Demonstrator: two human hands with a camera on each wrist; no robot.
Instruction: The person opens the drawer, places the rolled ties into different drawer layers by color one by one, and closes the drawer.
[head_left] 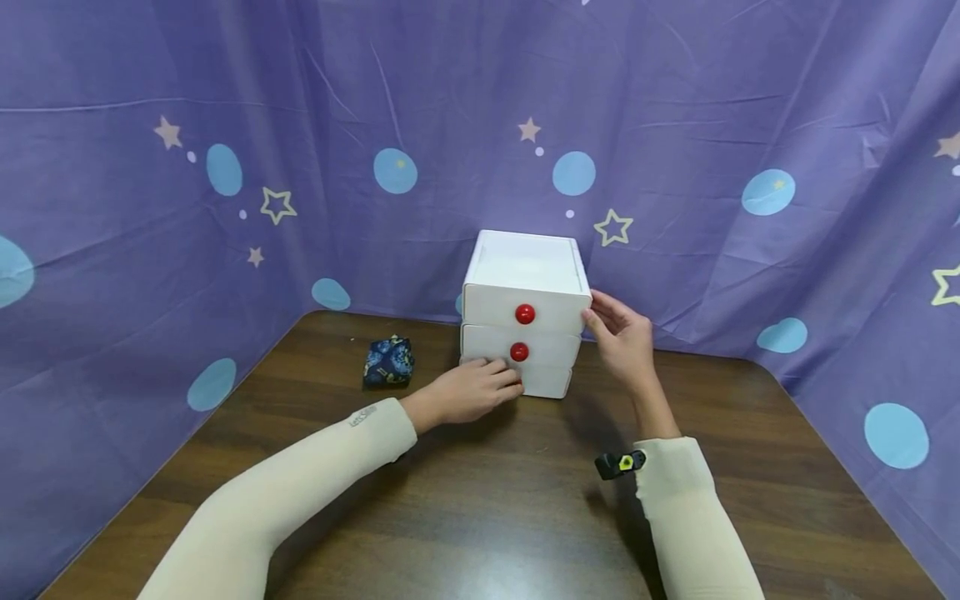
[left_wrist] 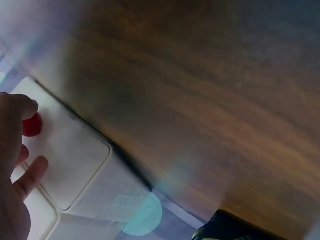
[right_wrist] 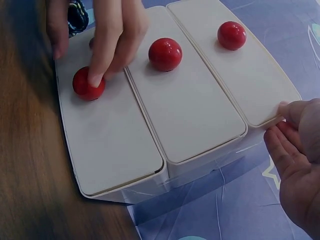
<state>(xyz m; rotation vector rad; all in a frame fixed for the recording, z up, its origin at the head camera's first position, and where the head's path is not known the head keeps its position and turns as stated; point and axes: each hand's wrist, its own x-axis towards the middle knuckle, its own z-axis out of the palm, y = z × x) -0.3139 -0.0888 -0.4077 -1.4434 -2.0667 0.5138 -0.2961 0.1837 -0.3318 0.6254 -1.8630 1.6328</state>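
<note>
A white three-drawer cabinet (head_left: 528, 262) stands on the table, a round red knob on each drawer. At the bottom drawer, my left hand (head_left: 471, 390) reaches across from the left. One of its fingertips touches the bottom red knob (right_wrist: 86, 86), while the other fingers are spread apart from it; this knob (left_wrist: 33, 125) is partly covered in the left wrist view. My right hand (head_left: 624, 340) holds the cabinet's upper right front corner, thumb on the front edge and fingers against the side. All three drawer fronts look flush.
A dark blue patterned cloth-like bundle (head_left: 388, 362) sits on the wooden table (head_left: 465, 508), left of the cabinet. Close behind the cabinet hangs a purple curtain (head_left: 480, 100) with stars and dots; it also lines both sides.
</note>
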